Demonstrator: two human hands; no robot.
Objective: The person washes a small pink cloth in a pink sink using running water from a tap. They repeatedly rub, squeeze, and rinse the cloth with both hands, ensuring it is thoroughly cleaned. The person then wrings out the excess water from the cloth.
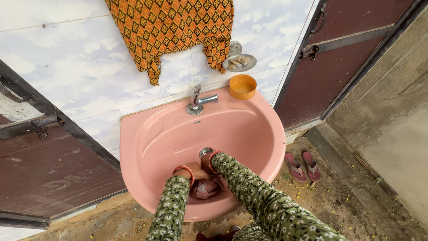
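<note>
Both my hands are down in a pink wash basin (160, 134) mounted on a tiled wall. My left hand (192, 171) and my right hand (206, 163) are pressed together on a small pinkish wet cloth (206, 189) near the basin's front wall, just in front of the metal drain (205, 151). Green floral sleeves and red bangles cover my wrists. The fingers are mostly hidden by the cloth and sleeves.
A metal tap (198, 101) stands at the basin's back rim, an orange cup (242, 86) beside it. An orange patterned cloth (171, 27) hangs on the wall next to a soap dish (239, 60). Dark metal doors flank the basin. Pink sandals (303, 166) lie on the dirt floor.
</note>
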